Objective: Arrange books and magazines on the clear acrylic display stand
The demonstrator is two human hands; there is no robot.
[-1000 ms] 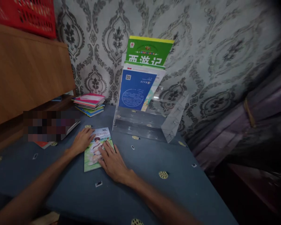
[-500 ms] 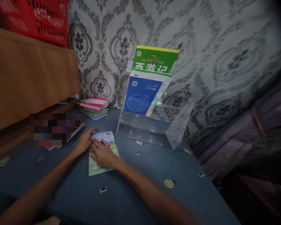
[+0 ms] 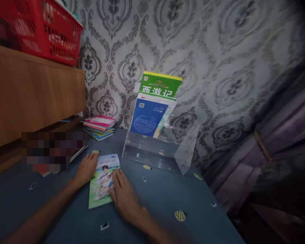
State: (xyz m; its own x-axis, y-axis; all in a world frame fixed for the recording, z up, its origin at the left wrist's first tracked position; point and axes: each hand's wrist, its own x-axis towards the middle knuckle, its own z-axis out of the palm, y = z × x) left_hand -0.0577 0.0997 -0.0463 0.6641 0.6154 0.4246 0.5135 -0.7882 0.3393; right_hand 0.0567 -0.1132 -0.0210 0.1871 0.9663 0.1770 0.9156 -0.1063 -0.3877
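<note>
A thin booklet [image 3: 103, 181] with a drawn figure on its green and pale blue cover lies flat on the dark blue tabletop [image 3: 142, 210]. Along its upper left edge rests my left hand [image 3: 87, 170], fingers stretched forward. My right hand [image 3: 124, 193] lies over the booklet's right edge with its fingers flat and extended. Neither hand is wrapped around anything. Behind the booklet stands a clear acrylic rack [image 3: 152, 152], holding a blue-covered book [image 3: 148, 117] in front of a green book [image 3: 160, 84].
A stack of thin books [image 3: 99, 127] sits near the wall. Left of my left hand are more books [image 3: 77, 153], partly blurred out. A wooden cabinet [image 3: 35, 95] carries a red plastic basket [image 3: 58, 37]. A curtain [image 3: 277, 135] hangs at the right.
My right hand has slid off the middle of the booklet to its right edge, uncovering the drawn figure. My left hand stays at the left edge. The view has tilted up.
</note>
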